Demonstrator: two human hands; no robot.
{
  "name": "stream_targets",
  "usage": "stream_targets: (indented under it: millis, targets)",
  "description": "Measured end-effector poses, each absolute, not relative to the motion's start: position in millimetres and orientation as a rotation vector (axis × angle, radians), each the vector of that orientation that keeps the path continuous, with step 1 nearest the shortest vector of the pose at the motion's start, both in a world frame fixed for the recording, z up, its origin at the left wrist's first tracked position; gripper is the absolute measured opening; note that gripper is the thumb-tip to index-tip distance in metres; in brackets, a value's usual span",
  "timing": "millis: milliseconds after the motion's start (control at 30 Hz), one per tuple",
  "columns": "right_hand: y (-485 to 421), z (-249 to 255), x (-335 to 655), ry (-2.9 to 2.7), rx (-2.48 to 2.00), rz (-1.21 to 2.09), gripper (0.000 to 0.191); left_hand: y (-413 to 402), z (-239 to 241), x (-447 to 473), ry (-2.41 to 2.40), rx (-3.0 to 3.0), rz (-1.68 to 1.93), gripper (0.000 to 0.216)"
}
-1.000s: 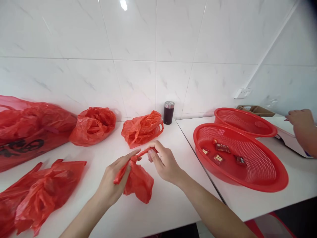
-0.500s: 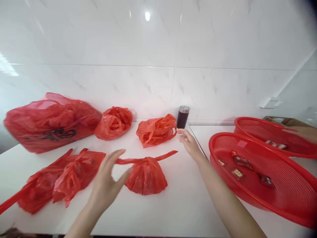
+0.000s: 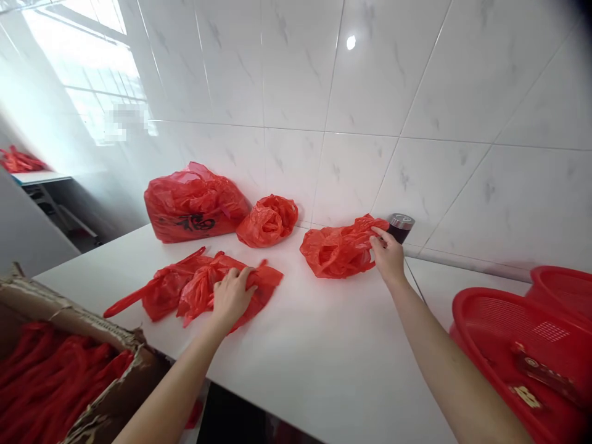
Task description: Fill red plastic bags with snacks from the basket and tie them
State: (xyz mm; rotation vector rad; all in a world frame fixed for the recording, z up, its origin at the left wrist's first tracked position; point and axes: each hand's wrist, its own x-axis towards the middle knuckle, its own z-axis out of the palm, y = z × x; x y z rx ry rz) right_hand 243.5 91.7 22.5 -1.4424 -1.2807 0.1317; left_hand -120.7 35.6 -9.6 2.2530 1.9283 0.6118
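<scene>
My left hand [image 3: 231, 296] is over the front group of red plastic bags [image 3: 192, 290], its fingers curled down on red plastic near the group's right end. The part under my palm is hidden. Farther right, my right hand [image 3: 387, 250] pinches the upper right edge of a crumpled red plastic bag [image 3: 335, 250] between thumb and fingers. This bag lies near the wall, its handle loop hanging by my fingers. Just behind my right hand stands a dark bottle with a silver lid [image 3: 401, 223], partly covered.
A large red bag with black lettering [image 3: 197, 222] and a bundled red bag [image 3: 268, 222] lie along the wall. At lower left is a cardboard box [image 3: 102, 330] holding red strips. Red baskets [image 3: 467, 302] with small packets stand at right.
The view has swung left, showing the box. The tied red bag no longer sits mid-table. My left hand has moved onto the front bags; my right hand has taken hold of the crumpled bag.
</scene>
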Motion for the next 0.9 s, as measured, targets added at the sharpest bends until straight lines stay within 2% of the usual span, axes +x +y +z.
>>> stream_targets:
  millis: [133, 267, 367, 567, 667, 767, 833, 900]
  targets:
    - [86.4, 32.0, 234.2, -1.239, -1.345, 0.017, 0.045, 32.3, -14.7, -138.6, 2.252, 2.187, 0.679, 0.048]
    - [84.8, 37.5, 219.7, -1.296, -1.297, 0.011, 0.038, 25.4, -36.1, -129.4, 2.125, 2.469, 0.517, 0.042]
    - [79.5, 47.2, 215.0, -1.193, -1.227, -0.075, 0.039, 31.7, -52.0, -139.7, 2.107, 2.402, 0.334, 0.038]
    - [45.5, 83.6, 218.6, -0.977, -0.988, -0.288, 0.037, 30.3, -49.7, -156.6, 2.150, 2.303, 0.374, 0.031]
    - [18.6, 94.3, 208.3, -0.921, -0.907, -0.159, 0.036, 13.3, -23.9, -127.0, 1.840, 2.328, 0.697, 0.034]
    - [-8.6, 92.5, 187.3, -0.932, -0.883, 0.102, 0.036, -1.4, 10.2, -85.7, 1.346, 2.081, 1.103, 0.051]
    - [-23.5, 84.2, 174.0, -0.982, -0.886, 0.314, 0.037, -5.9, 28.0, -60.8, 1.053, 1.860, 1.198, 0.065]
    - [-33.1, 70.8, 167.9, -1.042, -0.911, 0.527, 0.039, -7.3, 36.7, -42.5, 0.832, 1.723, 1.122, 0.063]
